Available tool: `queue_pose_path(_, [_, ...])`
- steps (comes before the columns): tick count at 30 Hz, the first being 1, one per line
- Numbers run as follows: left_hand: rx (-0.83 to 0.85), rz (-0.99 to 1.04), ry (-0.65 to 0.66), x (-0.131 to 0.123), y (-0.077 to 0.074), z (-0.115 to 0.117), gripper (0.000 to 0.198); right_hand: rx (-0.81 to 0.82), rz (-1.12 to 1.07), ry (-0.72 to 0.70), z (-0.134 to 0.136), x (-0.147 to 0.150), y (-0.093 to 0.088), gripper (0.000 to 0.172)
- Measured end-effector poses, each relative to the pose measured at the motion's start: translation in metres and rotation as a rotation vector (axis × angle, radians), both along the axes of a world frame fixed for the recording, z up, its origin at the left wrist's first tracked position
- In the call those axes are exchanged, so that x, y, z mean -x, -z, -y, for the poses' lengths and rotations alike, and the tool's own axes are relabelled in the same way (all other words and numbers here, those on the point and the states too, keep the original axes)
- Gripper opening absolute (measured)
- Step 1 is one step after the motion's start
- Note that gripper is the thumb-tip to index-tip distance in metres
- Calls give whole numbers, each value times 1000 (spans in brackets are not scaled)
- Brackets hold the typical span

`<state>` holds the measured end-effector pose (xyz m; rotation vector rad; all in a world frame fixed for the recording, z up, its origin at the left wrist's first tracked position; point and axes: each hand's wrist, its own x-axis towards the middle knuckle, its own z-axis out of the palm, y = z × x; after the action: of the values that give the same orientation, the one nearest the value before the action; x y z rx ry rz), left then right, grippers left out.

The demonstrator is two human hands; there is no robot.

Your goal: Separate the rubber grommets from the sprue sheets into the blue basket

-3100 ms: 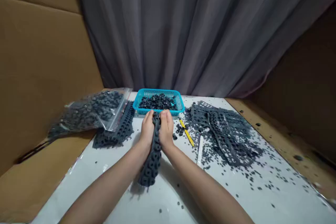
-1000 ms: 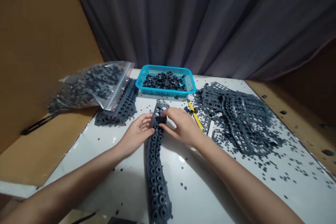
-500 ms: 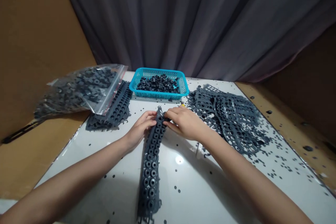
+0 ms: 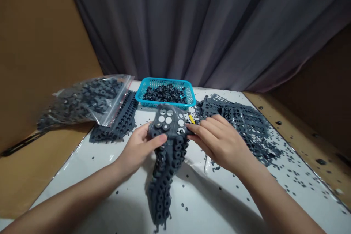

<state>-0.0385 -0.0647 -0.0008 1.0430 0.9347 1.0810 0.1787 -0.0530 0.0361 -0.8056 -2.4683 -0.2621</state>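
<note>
A dark grey moulded rubber sheet [image 4: 168, 161] with rows of ring-shaped pieces hangs and bends between my hands. Its upper end is raised and shows round holes, some with pieces still in them. My left hand [image 4: 141, 146] grips the sheet's left side, thumb on top and fingers behind. At the right edge, my right hand [image 4: 215, 137] pinches a dark bit of rubber between thumb and forefinger. Whether that bit is a single ring or the sheet's border, I cannot tell. The sheet's lower end trails toward me over the white table [image 4: 109, 204].
Behind my hands stands a blue basket [image 4: 166, 105] of small black pieces. To the left, a clear zip bag [image 4: 82, 98] of grey pieces leans on more moulded sheets [image 4: 120, 124]. Punched-out sheets [image 4: 241, 117] and scattered bits lie right, near a yellow-and-white tool [image 4: 191, 118].
The sheet's far end has been lifted and bent up, bringing its holes into view. My right hand has moved right and slightly toward me. My left hand has shifted its hold onto the raised part.
</note>
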Motion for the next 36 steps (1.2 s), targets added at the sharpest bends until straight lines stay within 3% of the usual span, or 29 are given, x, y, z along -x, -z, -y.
queue_pose_path(3, [45,122,108,2,-28,15,52,-105,-22,-10,19,-1,-25,15])
queue_pose_path(5, [163,226,257,0,-45,24,59,-154,-26,-14,31,1,-40,16])
queue_pose_path(8, [333,243,446,-6,-55,31,49,-171,33,-38,38,7,-51,12])
queue_pose_path(12, [309,118,308,-11,-46,28,22,-94,64,-70,29,9,-36,12])
queue_pose_path(17, [221,-76,194,0,-41,33,23,-11,-30,-87,27,13,-19,10])
queue_pose_path(20, [188,-177,165,10,-55,52,23,19,5,-146,45,19,-33,13])
queue_pose_path(23, [271,-200,193,18,-76,73,29,127,11,-224,63,23,-55,18])
queue_pose_path(26, [323,-217,233,21,-86,72,33,245,-20,-270,62,25,-62,20])
queue_pose_path(29, [284,-243,216,20,-70,39,31,352,-49,-245,35,28,-38,18])
queue_pose_path(33, [240,-233,319,17,-15,-17,25,480,-27,-154,-8,35,26,22])
queue_pose_path(36, [257,-203,302,14,25,-38,30,562,-118,-150,-25,38,68,20])
